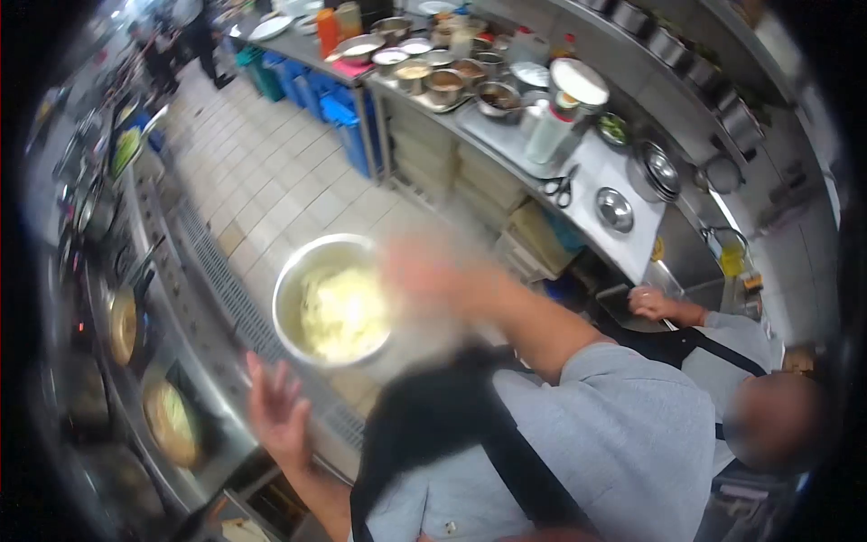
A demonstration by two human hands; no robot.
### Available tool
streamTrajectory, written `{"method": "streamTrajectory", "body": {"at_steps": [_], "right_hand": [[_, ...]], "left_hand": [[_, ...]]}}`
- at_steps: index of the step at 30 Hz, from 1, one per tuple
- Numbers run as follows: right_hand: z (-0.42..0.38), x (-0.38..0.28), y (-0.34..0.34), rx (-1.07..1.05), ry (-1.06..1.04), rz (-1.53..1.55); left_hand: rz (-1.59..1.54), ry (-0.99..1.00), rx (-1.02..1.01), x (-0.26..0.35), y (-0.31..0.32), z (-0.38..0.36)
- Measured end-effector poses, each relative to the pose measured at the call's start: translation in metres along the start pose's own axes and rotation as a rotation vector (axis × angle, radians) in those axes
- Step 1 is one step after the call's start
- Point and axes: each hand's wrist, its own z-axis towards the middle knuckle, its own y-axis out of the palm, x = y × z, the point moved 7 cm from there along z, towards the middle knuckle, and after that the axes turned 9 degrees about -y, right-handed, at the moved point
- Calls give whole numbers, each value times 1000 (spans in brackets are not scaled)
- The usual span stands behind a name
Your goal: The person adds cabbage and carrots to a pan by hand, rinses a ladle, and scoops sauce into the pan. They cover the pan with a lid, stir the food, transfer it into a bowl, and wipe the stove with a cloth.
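My left hand (278,408) is raised just below the rim of a large metal bowl (285,339), its fingers apart and nothing in it. Pale yellow-white food in chunks (343,316) lies inside the bowl. At the bowl's right side is my right hand (420,271), smeared by motion, so its fingers and anything in them cannot be made out. To the left of my left hand, a round pan of food (172,423) sits on the cooking range, with a second one (122,327) behind it.
A long counter (623,203) on the right carries bowls, scissors (562,186) and a bottle (549,135). Blue bins (348,126) stand under it. A co-worker (731,361) is at the lower right; other people (194,36) stand far back on the tiled floor.
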Motion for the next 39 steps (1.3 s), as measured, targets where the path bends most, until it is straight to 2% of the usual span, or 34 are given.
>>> {"method": "streamTrajectory", "body": {"at_steps": [2, 4, 6, 8, 10, 12, 14, 15, 17, 20, 24, 26, 28, 29, 31, 33, 34, 36, 37, 39], "right_hand": [[-30, 24, -89, 163, 28, -225], [-66, 25, -186, 319, 152, -257], [-113, 35, -264, 580, 272, -310], [-150, 28, -337, 844, 324, -507], [-193, 38, -404, 1008, 436, -601], [-214, 22, -460, 1034, 626, -953], [-238, 31, -513, 1050, 774, -1087], [-247, 39, -537, 1056, 785, -1096], [-269, 62, -581, 1021, 1020, -1210], [-294, 94, -621, 1035, 1168, -1256], [-308, 118, -650, 1036, 1163, -1256], [-317, 124, -661, 1030, 1233, -1242], [-315, 117, -673, 827, 1252, -1427], [-320, 106, -680, 792, 1288, -1355], [-333, 68, -708, 675, 1235, -1467], [-357, 52, -747, 482, 1298, -1544], [-370, 52, -761, 479, 1297, -1547], [-404, 70, -790, 302, 1518, -1419], [-427, 92, -807, 183, 1564, -1376], [-447, 111, -816, 250, 1523, -1370]], "left_hand": [[24, 21, -18, -18, 32, 20], [26, -80, 90, -49, 55, 39], [-6, -94, 77, -73, 80, 56], [-16, -268, 42, -90, 113, 67], [-44, -302, 31, -92, 135, 77], [-35, -336, 33, -96, 153, 84], [-42, -332, 10, -108, 157, 95], [6, -326, -9, -111, 157, 101], [71, -331, -39, -110, 164, 113], [84, -331, -63, -106, 176, 137], [96, -280, -116, -104, 192, 168], [141, -245, -117, -93, 205, 175], [158, -245, -110, -86, 217, 174], [169, -265, -98, -87, 219, 171], [178, -286, -84, -91, 229, 163], [131, -348, 15, -100, 235, 151], [128, -350, 15, -107, 240, 146], [121, -364, 37, -124, 249, 135], [118, -369, 40, -126, 259, 132], [73, -431, 12, -130, 282, 126]]}}
